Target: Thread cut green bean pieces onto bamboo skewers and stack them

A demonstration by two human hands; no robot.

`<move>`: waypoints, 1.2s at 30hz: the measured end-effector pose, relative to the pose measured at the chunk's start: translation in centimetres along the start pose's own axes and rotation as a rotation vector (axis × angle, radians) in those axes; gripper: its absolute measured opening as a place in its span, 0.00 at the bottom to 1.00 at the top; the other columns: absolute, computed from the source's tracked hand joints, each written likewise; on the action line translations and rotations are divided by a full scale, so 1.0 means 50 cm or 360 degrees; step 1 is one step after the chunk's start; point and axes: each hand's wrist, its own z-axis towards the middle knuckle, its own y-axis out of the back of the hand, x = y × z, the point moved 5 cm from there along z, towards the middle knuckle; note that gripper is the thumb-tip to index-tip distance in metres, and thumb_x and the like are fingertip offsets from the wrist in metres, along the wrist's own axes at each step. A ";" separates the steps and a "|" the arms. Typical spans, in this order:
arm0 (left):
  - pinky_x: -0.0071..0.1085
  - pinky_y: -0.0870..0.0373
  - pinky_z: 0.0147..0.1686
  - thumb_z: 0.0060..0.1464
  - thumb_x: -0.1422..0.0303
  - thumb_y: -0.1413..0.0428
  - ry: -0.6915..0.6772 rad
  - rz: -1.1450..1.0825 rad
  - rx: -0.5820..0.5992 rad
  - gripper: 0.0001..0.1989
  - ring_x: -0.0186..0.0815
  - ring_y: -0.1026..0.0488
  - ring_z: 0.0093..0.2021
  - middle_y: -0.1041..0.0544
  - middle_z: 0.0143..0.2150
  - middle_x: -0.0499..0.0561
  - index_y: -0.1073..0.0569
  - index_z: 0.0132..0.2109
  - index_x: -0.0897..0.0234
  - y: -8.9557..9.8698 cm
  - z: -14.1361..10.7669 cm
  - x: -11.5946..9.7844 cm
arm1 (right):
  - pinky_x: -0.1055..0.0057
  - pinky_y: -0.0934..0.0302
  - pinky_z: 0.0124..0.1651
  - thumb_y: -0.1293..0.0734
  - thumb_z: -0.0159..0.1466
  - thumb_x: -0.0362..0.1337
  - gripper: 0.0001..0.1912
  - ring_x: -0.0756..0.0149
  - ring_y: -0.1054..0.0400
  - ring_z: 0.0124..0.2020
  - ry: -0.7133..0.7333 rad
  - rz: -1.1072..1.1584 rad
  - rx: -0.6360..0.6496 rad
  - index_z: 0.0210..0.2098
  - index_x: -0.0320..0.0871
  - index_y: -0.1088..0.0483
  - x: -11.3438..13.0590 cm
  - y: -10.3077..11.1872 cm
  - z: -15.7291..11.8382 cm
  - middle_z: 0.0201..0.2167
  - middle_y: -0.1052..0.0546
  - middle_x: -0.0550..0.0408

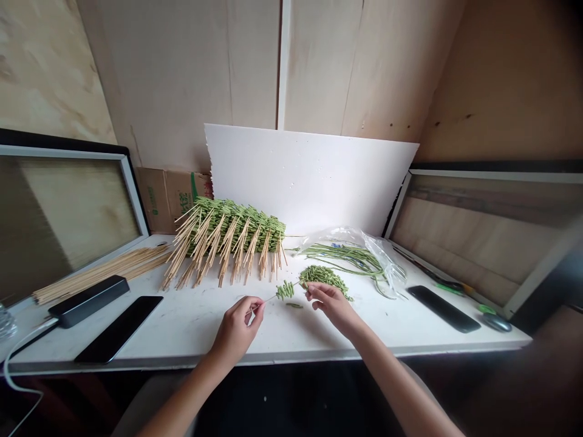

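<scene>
Clamping a thin stick (269,298) of green pieces (285,290), left of the pile (325,278): left hand (239,320). Right hand (331,305) at pile's front, can't tell its grip. White tabletop (291,340) runs from pile to near edge; white board (314,176) behind pile.

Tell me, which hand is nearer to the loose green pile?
Right. The right hand is just in front of the pile, overlapping its near edge in this view. The left hand is farther off, to the pile's left and closer to the person, holding a stick.
</scene>
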 end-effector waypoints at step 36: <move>0.26 0.28 0.30 0.66 0.68 0.46 0.0023 -0.0082 0.0116 0.06 0.34 0.24 0.32 0.20 0.35 0.51 0.25 0.41 0.61 -0.016 -0.008 0.000 | 0.64 0.33 0.42 0.29 0.63 0.57 0.20 0.48 0.28 0.56 -0.0062 0.0170 -0.0095 0.40 0.47 0.23 -0.016 -0.015 -0.003 0.50 0.20 0.43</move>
